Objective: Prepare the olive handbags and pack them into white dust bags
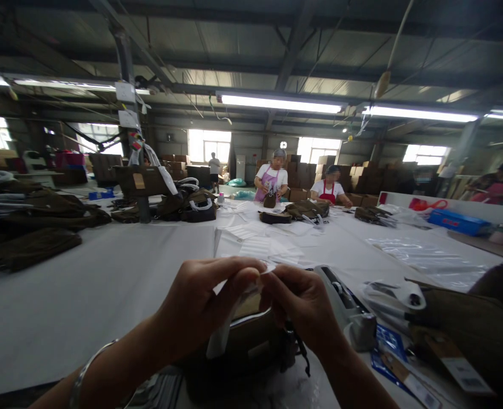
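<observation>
My left hand (209, 295) and my right hand (298, 298) meet fingertip to fingertip above the table. Between them they pinch a thin white wrapping strip (269, 268); whether it is paper or plastic I cannot make out. A pale length (219, 339) hangs below my left fingers, in front of a dark olive bag (234, 363) with a silver zipper (250, 318). The bag lies just under both hands, partly hidden by them. Right of it stands a grey tape dispenser-like device (340, 298), partly covered by my right hand.
More olive bags lie at the right (460, 318), at the left (34, 247) and farther back (306, 210). White sheets (255, 241) and clear plastic bags (430, 258) spread over the white table (107, 284). A blue box (458, 221) sits far right. Several people work beyond.
</observation>
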A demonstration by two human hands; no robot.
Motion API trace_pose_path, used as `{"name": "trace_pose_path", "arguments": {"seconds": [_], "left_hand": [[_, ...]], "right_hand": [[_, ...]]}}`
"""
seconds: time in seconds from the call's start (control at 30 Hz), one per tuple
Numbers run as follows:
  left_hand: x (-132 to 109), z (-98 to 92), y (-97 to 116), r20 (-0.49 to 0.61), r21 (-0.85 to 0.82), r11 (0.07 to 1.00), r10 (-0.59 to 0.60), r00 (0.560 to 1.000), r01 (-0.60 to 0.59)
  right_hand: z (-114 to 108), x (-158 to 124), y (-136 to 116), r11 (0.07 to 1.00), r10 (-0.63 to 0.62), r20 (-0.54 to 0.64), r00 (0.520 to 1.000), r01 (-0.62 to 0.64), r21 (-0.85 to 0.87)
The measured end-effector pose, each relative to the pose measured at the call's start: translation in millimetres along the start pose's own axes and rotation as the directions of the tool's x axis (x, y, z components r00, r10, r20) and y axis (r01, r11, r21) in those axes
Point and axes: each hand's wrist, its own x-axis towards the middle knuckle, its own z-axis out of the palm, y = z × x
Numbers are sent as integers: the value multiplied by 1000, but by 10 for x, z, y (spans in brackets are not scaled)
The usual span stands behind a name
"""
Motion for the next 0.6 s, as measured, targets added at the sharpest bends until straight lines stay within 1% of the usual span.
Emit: {"name": "trace_pose_path", "arguments": {"seconds": [0.07,0.1,0.13,0.17,0.2,0.23,0.27,0.3,0.33,0.37,0.4,0.43,0.47,0.5,0.53,0.6], "left_hand": [[49,-1,3,-33,-69,988,-138,990,135],[73,-1,-4,-22,-113,975,-196,980,192],[93,-2,-13,1,-154,959,-239,971,236],[108,-2,-22,24,-184,947,-265,964,265],[118,-3,-31,36,-197,940,-278,960,279],[123,-2,-38,33,-196,940,-279,960,280],[126,-1,-41,27,-192,942,-276,961,276],[127,3,-41,27,-191,943,-273,962,273],[127,10,-39,31,-195,942,-273,961,274],[128,17,-33,35,-202,940,-273,961,275],[129,26,-25,28,-208,940,-271,962,271],[131,35,-17,9,-212,942,-266,964,261],[132,41,-8,-20,-209,945,-260,966,250],[133,45,-1,-64,-204,950,-252,966,235],[132,45,3,-118,-202,954,-248,962,221],[123,39,-1,-220,-216,953,-261,940,214]], "right_hand": [[16,-8,-8,994,-41,-16,999,39,-107],[21,-11,-5,981,-82,-22,996,77,-176],[23,-12,3,958,-143,-31,989,130,-256],[22,-12,15,917,-229,-50,972,198,-346],[18,-8,29,856,-333,-75,940,268,-443],[9,-2,40,781,-442,-105,891,325,-534],[-4,5,45,701,-547,-126,827,371,-610],[-19,14,42,623,-638,-129,759,410,-666],[-37,22,29,549,-709,-105,697,454,-702],[-56,30,10,480,-761,-51,647,508,-715],[-75,38,-12,413,-794,24,607,569,-711],[-91,44,-29,348,-814,107,570,628,-696],[-105,48,-36,295,-820,181,543,672,-680],[-115,50,-26,257,-808,247,536,696,-670],[-121,50,2,231,-783,304,543,707,-669],[-128,36,110,218,-711,370,598,688,-692]]}}
